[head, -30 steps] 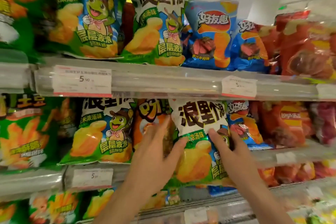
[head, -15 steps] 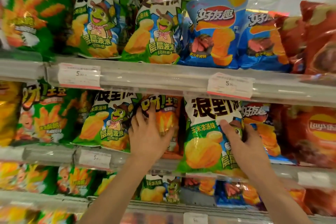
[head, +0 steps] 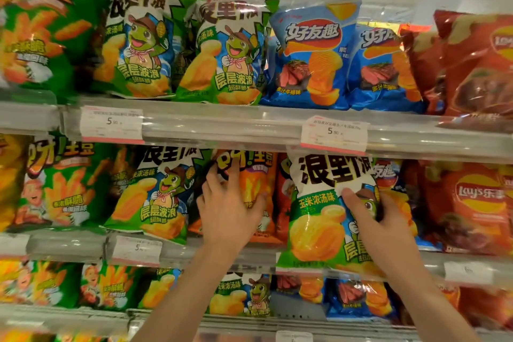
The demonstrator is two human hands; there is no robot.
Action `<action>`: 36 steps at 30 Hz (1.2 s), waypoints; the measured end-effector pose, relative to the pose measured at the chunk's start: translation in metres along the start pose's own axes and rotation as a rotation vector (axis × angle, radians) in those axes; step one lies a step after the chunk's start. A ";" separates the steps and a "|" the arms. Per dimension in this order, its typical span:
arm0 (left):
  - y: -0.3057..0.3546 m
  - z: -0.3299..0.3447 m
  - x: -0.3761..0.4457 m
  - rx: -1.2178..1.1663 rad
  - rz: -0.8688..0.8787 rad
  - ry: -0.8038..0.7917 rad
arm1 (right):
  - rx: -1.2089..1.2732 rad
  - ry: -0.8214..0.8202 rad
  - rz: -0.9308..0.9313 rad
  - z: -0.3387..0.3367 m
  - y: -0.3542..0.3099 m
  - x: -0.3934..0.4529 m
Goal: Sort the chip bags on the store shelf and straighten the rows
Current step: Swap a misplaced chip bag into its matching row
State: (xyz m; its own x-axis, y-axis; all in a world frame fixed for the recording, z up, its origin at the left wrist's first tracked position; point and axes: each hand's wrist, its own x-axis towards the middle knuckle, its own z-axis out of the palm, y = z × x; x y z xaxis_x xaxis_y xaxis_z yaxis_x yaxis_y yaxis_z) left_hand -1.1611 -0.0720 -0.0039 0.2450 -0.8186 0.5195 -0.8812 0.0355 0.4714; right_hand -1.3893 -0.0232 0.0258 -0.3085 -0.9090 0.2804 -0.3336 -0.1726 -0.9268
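On the middle shelf (head: 194, 251) my right hand (head: 380, 226) grips a green and white turtle chip bag (head: 319, 219), thumb across its front, fingers behind its right edge. The bag stands in front of a blue bag (head: 388, 175) and hangs a little over the shelf lip. My left hand (head: 227, 208) presses with spread fingers against an orange chip bag (head: 256, 186) to the left. Another turtle bag (head: 155, 197) stands left of that hand.
The top shelf (head: 249, 125) holds green fries bags, two turtle bags (head: 222, 53), blue bags (head: 313, 55) and red bags (head: 477, 64). Red Lay's bags (head: 472, 208) fill the middle shelf's right. Green fries bags (head: 61, 189) sit at left. More bags line the shelf below.
My left hand left the turtle bag and moved left onto the orange bag. My right hand keeps hold of the turtle bag. The camera view shifted up and right.
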 end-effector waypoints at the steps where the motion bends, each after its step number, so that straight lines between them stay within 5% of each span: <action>1: 0.004 -0.001 0.000 -0.011 0.013 0.015 | 0.000 -0.001 0.004 -0.002 0.000 -0.001; 36: -0.001 -0.049 -0.039 -0.059 0.155 0.036 | -0.020 0.114 0.129 -0.014 -0.005 -0.031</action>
State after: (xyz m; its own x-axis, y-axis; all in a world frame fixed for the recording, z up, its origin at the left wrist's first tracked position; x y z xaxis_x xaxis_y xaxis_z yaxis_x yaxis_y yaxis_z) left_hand -1.1498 -0.0117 0.0097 0.1235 -0.7798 0.6137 -0.8843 0.1941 0.4247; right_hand -1.3908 0.0114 0.0249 -0.4489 -0.8739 0.1866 -0.3019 -0.0483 -0.9521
